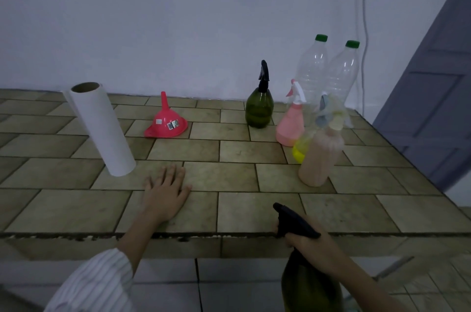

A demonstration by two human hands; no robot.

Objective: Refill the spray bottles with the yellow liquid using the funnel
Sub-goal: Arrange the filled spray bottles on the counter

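green spray bottle hangs below the tiled counter edge, gripped at its neck by the right hand; left hand lies flat, fingers spread, near the red funnel.

On the desk, a paper roll stands near the left side, with a funnel to its right, mouth down. Further right, a spray bottle stands near the back edge. Toward the right edge, three more spray bottles cluster before two plastic bottles. The left hand rests flat near the front edge.
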